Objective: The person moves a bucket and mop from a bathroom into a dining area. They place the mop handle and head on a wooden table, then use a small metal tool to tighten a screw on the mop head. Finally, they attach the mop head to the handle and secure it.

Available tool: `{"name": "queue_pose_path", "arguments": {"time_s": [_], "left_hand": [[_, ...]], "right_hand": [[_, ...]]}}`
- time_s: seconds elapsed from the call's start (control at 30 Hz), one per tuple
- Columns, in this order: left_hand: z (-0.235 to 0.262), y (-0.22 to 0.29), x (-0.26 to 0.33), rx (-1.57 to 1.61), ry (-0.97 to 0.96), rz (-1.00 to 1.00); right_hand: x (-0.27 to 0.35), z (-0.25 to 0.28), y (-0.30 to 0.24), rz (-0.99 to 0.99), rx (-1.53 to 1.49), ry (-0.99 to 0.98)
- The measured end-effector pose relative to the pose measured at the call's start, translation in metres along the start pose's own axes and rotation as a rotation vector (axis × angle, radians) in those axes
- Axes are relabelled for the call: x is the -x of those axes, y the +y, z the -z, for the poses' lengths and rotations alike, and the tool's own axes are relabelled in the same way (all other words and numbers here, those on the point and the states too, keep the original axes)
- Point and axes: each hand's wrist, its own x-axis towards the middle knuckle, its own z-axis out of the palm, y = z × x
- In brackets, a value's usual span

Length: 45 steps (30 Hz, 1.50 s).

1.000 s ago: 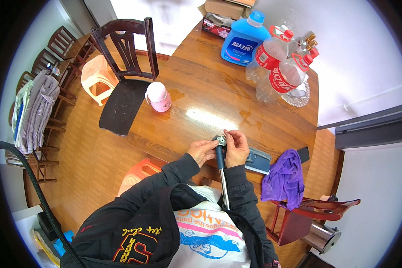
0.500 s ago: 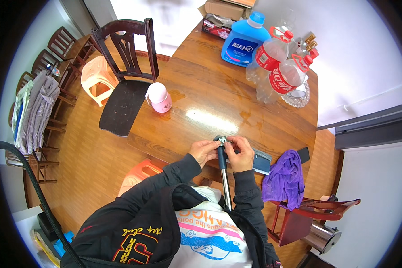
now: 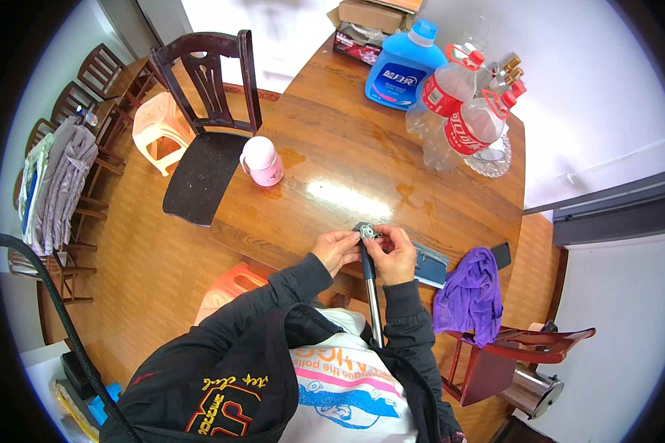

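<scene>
A silver rod (image 3: 375, 314) with a dark upper sleeve (image 3: 367, 262) stands tilted between my forearms at the near table edge. At its top is a black fitting with a small pale-green, lobed piece (image 3: 368, 232), like a star-shaped knob. My left hand (image 3: 337, 249) pinches the left side of this piece between thumb and fingertips. My right hand (image 3: 394, 255) grips its right side, thumb and index finger together. The fingers partly cover the fitting, and the rod's lower end is hidden against my clothing.
On the wooden table (image 3: 332, 148) stand a pink flask (image 3: 262, 162), a blue detergent bottle (image 3: 403, 68) and large clear bottles with red labels (image 3: 465, 129). A grey-blue case (image 3: 430, 266), a purple towel (image 3: 469, 292) and a dark phone (image 3: 501, 255) lie right of my hands.
My right thumb and fingers have shifted slightly on the pale-green piece, and more of its lobed face shows. My left hand has stayed almost still.
</scene>
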Motion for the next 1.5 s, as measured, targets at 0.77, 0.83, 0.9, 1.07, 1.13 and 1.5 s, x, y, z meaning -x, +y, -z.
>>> {"name": "queue_pose_path", "arguments": {"time_s": [0.77, 0.83, 0.9, 1.07, 1.13, 1.5], "left_hand": [[-0.015, -0.003, 0.009, 0.004, 0.039, -0.007], [-0.016, -0.006, 0.009, 0.005, 0.071, -0.008], [-0.016, -0.006, 0.009, 0.010, 0.059, -0.013], [-0.017, -0.005, 0.011, 0.014, 0.043, -0.023], [-0.017, -0.004, 0.013, 0.024, 0.035, -0.021], [-0.022, -0.004, 0.014, 0.038, 0.050, -0.016]], "right_hand": [[-0.009, 0.007, -0.013, 0.005, 0.121, -0.078], [-0.009, 0.006, -0.011, 0.038, 0.145, -0.050], [-0.009, 0.004, -0.013, 0.050, 0.172, -0.039], [-0.008, 0.004, -0.016, 0.059, 0.184, -0.051], [-0.008, 0.005, -0.014, 0.097, 0.193, -0.060], [-0.003, 0.009, 0.015, -0.171, -0.374, 0.058]]}}
